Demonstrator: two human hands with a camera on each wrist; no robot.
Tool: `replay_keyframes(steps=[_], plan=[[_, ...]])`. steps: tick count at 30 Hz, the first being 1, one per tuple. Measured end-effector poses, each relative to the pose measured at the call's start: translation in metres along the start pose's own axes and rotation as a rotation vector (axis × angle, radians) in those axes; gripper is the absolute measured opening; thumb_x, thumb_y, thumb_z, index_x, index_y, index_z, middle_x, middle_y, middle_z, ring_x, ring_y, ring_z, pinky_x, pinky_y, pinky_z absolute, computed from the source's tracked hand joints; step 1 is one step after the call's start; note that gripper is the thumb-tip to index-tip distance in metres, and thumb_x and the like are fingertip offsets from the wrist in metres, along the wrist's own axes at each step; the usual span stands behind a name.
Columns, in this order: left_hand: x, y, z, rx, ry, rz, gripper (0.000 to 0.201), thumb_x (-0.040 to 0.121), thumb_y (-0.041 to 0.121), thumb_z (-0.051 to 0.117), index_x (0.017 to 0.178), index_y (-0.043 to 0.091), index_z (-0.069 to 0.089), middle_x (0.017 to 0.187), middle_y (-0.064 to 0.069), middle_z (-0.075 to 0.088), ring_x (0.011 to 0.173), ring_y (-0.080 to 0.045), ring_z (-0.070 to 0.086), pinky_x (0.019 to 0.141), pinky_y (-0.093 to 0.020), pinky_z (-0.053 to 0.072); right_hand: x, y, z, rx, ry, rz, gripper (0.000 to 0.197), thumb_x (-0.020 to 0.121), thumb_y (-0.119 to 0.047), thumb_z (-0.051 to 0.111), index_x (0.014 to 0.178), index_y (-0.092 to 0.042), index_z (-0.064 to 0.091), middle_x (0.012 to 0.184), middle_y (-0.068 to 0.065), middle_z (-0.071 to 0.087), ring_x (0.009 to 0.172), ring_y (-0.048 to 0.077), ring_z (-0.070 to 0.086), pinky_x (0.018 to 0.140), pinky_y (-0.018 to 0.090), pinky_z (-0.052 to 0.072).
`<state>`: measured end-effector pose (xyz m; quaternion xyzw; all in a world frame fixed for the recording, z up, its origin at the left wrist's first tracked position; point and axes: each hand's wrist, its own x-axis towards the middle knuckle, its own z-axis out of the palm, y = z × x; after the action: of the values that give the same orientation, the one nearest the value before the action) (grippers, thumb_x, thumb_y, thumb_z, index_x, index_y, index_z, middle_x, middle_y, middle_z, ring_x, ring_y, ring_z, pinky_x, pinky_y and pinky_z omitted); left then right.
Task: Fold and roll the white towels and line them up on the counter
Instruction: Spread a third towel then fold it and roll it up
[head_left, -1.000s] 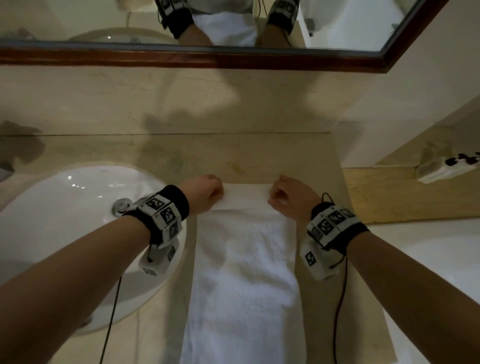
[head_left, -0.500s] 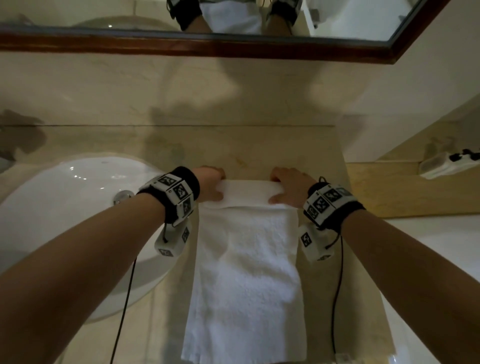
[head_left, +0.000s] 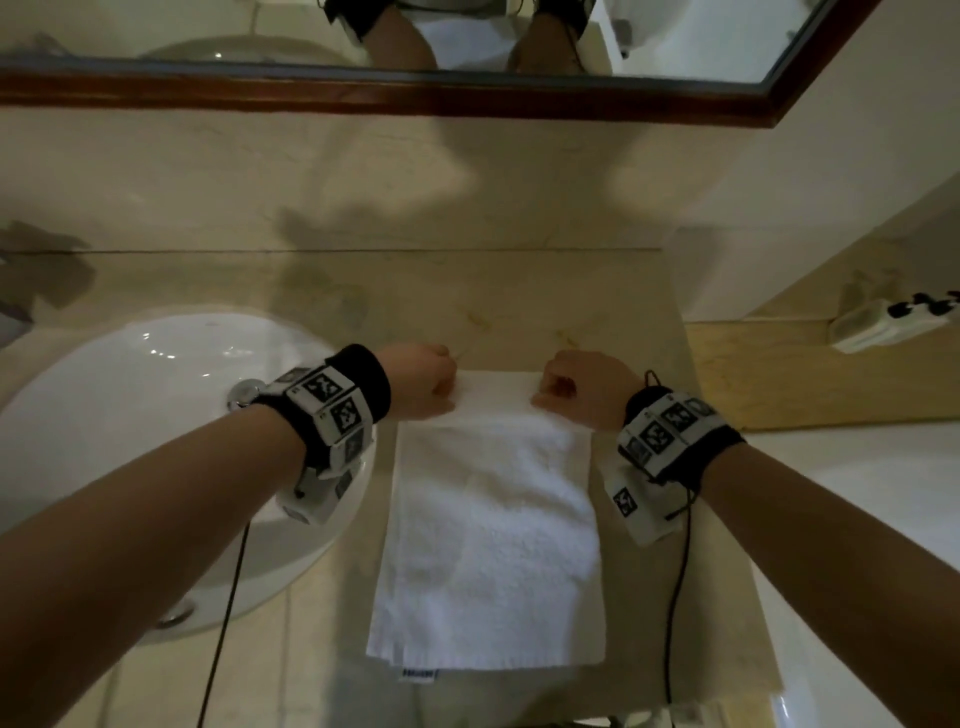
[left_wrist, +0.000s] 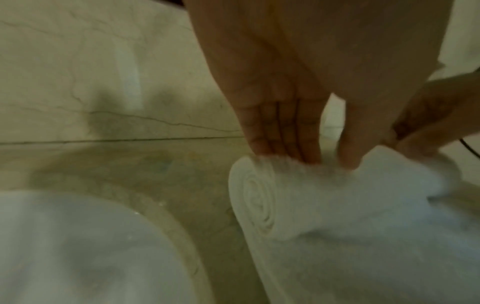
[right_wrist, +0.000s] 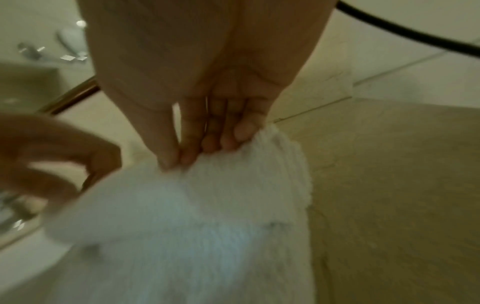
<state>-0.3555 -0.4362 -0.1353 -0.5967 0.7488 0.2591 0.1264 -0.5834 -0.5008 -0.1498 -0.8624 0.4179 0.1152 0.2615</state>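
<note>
While one white towel (head_left: 493, 545) lies lengthwise on the bench (head_left: 519, 301), its far end is rolled.
Nearest, the flat tail; beyond it the roll, thicker than a moment ago, so rolling is advancing. Left hand (head_left: 423, 382) and right hand (head_left: 584, 387), two in all, clench the roll's ends; one sink (head_left: 104, 415) alongside.

The towel (right_wrist: 207, 216) was pinched at its rolled top edge by the right hand (right_wrist: 207, 86), its fingertips (right_wrist: 228, 144) pressed into the pile. The left hand (right_wrist: 52, 154), blurred, was seen at the roll's other end. Beige counter (right_wrist: 389, 185) was seen beside the towel.
</note>
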Motion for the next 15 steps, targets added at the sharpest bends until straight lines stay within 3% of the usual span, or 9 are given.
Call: replay_keyframes(steps=[2,3,6,8,11,15], plan=[[0.004,-0.003,-0.003,-0.049,-0.023,-0.030,0.022,0.090,0.027,0.057,0.106,0.011,0.056,0.118,-0.008,0.052,0.099,-0.026,0.054,0.083,-0.030,0.043,0.003,0.005,-0.007,0.105,0.003,0.043,0.025,0.082,-0.039,0.067,0.095,-0.022,0.054,0.094,-0.005,0.050,0.087,0.016,0.049,0.077,0.026,0.039],[0.006,-0.003,-0.002,-0.064,-0.018,-0.046,0.025,0.088,0.025,0.060,0.108,0.010,0.054,0.120,-0.008,0.050,0.098,-0.027,0.052,0.081,-0.028,0.041,0.006,0.008,-0.008,0.107,0.009,0.067,0.036,0.079,-0.041,0.069,0.106,-0.022,0.055,0.102,-0.003,0.050,0.093,0.016,0.048,0.082,0.028,0.040],[0.009,-0.004,0.004,0.002,-0.031,-0.076,0.048,0.084,0.034,0.062,0.126,0.015,0.047,0.128,-0.007,0.042,0.115,-0.026,0.044,0.094,-0.034,0.041,0.008,0.012,-0.001,0.047,-0.127,0.138,0.058,0.081,-0.050,0.063,0.128,-0.021,0.048,0.123,0.000,0.051,0.113,0.022,0.046,0.098,0.037,0.041],[0.009,-0.006,0.011,0.049,-0.043,-0.069,0.055,0.085,0.038,0.060,0.134,0.019,0.043,0.132,-0.006,0.038,0.121,-0.027,0.041,0.101,-0.040,0.041,0.005,0.010,0.009,0.101,-0.175,0.138,0.055,0.084,-0.048,0.061,0.128,-0.019,0.046,0.124,0.001,0.053,0.110,0.022,0.052,0.096,0.036,0.043],[0.007,-0.007,0.015,-0.005,-0.064,-0.051,0.056,0.086,0.038,0.060,0.135,0.017,0.042,0.133,-0.005,0.042,0.117,-0.025,0.047,0.099,-0.037,0.044,-0.002,0.004,0.018,-0.048,-0.100,0.053,0.051,0.085,-0.046,0.060,0.122,-0.014,0.046,0.119,0.003,0.053,0.105,0.022,0.053,0.092,0.033,0.040],[0.007,-0.008,0.011,0.013,0.101,-0.032,0.049,0.084,0.034,0.062,0.126,0.014,0.046,0.128,-0.006,0.050,0.115,-0.025,0.048,0.094,-0.033,0.042,-0.005,0.000,0.013,-0.203,0.086,-0.016,0.051,0.086,-0.043,0.060,0.122,-0.010,0.045,0.123,0.006,0.051,0.112,0.025,0.050,0.096,0.037,0.035]])
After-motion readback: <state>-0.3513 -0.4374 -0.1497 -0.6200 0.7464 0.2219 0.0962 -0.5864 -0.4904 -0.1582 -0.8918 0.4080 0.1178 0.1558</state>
